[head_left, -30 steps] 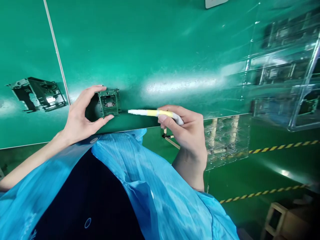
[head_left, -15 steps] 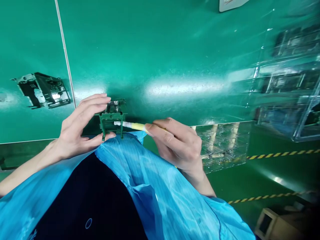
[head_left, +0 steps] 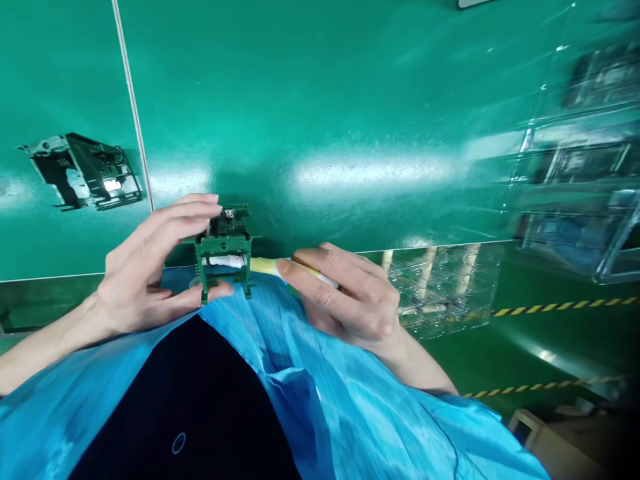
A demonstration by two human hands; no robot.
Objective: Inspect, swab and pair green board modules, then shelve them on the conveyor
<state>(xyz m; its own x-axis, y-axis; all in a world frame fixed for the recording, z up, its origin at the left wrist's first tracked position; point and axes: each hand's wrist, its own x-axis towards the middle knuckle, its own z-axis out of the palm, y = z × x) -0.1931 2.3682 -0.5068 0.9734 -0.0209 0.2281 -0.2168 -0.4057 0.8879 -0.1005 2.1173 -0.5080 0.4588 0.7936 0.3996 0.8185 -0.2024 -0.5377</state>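
Observation:
My left hand [head_left: 150,260] grips a small dark frame-like assembly [head_left: 223,245] from its left side, fingers at the top and thumb at the bottom. The part is held at the table's front edge, close to my body. Between the fingertips of my right hand [head_left: 350,287] is a slim yellow stick [head_left: 265,266] with a white tip, which looks like a swab or brush. Its white end [head_left: 226,261] lies inside the frame's opening, reaching across toward the left wall. Whether the tip touches the inner surfaces I cannot tell.
A similar dark assembly [head_left: 85,172] stands on the green table [head_left: 320,100] at the left, beyond a pale seam strip [head_left: 131,93]. Clear plastic trays [head_left: 590,160] holding dark parts lie at the right. Another clear tray [head_left: 445,287] sits below the table edge.
The stick's white tip has moved left, deeper into the frame, and my right hand has shifted slightly left with it. The held assembly sits a little lower in view.

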